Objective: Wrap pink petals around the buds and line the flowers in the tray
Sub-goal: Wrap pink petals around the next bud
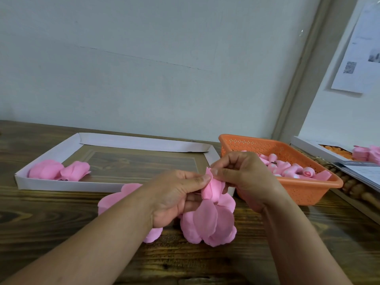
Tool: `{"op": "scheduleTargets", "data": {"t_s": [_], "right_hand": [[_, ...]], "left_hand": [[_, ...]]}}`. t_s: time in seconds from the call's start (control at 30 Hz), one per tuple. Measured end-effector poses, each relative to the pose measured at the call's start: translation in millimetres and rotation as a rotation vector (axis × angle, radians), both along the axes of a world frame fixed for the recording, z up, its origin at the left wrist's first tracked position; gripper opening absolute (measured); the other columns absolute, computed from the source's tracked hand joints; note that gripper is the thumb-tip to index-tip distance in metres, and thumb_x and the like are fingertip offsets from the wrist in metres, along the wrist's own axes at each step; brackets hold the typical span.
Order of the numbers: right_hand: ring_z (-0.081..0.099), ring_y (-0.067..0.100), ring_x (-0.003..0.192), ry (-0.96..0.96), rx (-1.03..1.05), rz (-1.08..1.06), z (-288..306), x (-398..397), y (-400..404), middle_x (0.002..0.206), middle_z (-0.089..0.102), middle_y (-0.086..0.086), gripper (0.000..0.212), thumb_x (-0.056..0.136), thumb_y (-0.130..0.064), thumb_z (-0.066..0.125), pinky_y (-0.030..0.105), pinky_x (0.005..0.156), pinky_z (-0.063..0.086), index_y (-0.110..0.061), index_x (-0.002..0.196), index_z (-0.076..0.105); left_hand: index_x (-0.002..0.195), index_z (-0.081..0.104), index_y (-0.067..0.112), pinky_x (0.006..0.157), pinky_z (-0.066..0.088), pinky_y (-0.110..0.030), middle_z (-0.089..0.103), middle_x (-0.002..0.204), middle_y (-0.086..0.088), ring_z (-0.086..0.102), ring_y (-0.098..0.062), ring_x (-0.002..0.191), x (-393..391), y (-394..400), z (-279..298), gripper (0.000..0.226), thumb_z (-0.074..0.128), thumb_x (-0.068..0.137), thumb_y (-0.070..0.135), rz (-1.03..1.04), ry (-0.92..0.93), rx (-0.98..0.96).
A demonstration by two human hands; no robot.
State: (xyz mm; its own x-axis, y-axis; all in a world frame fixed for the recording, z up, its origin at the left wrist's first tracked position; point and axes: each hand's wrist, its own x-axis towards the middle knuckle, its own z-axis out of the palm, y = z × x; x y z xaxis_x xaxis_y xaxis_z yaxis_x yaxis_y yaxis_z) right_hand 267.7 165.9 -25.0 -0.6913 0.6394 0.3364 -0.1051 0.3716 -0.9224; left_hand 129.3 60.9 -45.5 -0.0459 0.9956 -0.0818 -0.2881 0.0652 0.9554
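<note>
Hands meet above the table: left hand (176, 194) and right hand (244, 177) both pinch a pink petal (211, 189) around a bud (hidden inside). Two flowers (58, 170) lie in the tray (131, 141). Wrapping probably needs snug, overlapping petal edges.

Pink petals (211, 188) w/ bud, midair

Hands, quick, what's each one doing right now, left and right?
Left hand: closed, pinching the pink petal wrapped on the flower.
Right hand: closed, pinching the same petal from the other side.
</note>
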Motion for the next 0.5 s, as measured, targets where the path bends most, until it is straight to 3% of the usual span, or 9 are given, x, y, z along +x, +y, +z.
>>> {"op": "scheduleTargets", "data": {"t_s": [0.13,0.23,0.33,0.5], "right_hand": [[0.055,0.031,0.056,-0.053,0.061,-0.037,0,-2,-3,0.075,0.066,0.029,0.006,0.077,0.009,0.067,0.028,0.047,0.047,0.011,0.073,0.062],[0.055,0.031,0.057,-0.069,0.058,-0.025,1,-3,-4,0.076,0.070,0.018,0.006,0.078,0.012,0.065,0.026,0.046,0.047,0.011,0.073,0.062],[0.054,0.032,0.060,-0.047,0.019,-0.016,1,-3,-6,0.073,0.070,0.014,0.005,0.078,0.014,0.064,0.025,0.045,0.047,0.011,0.075,0.061],[0.053,0.026,0.056,-0.008,0.012,0.010,2,-5,-11,0.066,0.063,0.009,0.019,0.080,0.016,0.059,0.026,0.045,0.047,-0.002,0.079,0.064]], "left_hand": [[0.098,0.071,-0.003,0.074,0.059,-0.025,0.073,0.099,-0.017,0.071,-0.020,0.083,0,-2,1,0.046,0.068,0.067,0.031,-0.011,0.008,-0.021],[0.105,0.064,-0.015,0.074,0.058,-0.025,0.072,0.100,-0.017,0.070,-0.020,0.085,-1,-2,1,0.061,0.069,0.068,0.033,-0.003,0.042,-0.036],[0.076,0.074,0.001,0.068,0.056,-0.023,0.073,0.093,-0.015,0.070,-0.018,0.082,-2,-2,2,0.033,0.070,0.067,0.032,0.010,0.058,-0.052],[0.085,0.074,-0.005,0.068,0.058,-0.025,0.072,0.080,-0.011,0.070,-0.016,0.074,-2,-2,3,0.037,0.070,0.066,0.026,0.037,0.031,-0.050]]}}
